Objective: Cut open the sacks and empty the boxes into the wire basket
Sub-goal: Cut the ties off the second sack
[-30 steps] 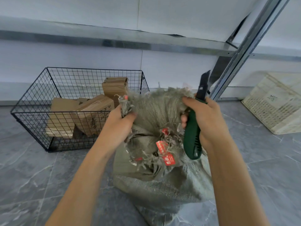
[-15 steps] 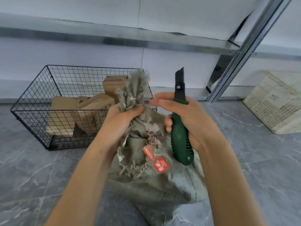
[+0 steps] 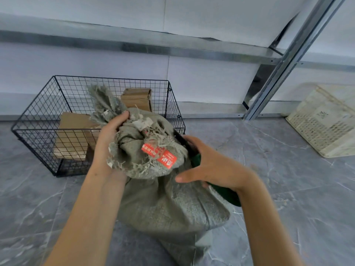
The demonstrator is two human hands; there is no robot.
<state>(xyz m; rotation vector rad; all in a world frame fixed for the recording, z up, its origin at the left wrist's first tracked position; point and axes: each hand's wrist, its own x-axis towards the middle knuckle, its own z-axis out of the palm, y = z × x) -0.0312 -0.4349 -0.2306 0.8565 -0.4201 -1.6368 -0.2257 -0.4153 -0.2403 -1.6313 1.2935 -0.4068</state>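
Observation:
A grey-green woven sack (image 3: 169,206) stands on the floor in front of me, its frayed top bunched up and tied, with red tags (image 3: 159,154) hanging from it. My left hand (image 3: 109,139) grips the bunched neck. My right hand (image 3: 209,166) holds a green-handled utility knife (image 3: 224,192), its dark blade laid against the right side of the neck. Behind the sack, at the left, stands the black wire basket (image 3: 40,120) holding several brown cardboard boxes (image 3: 75,135).
A metal shelf upright (image 3: 284,62) and rail (image 3: 134,45) run along the white wall behind. A cream plastic crate (image 3: 326,120) leans at the far right. Grey marble-look floor tiles surround the sack.
The knife has swung from upright down to the right side of the sack's neck. My left hand has pulled the bunched top over to the left, toward the basket.

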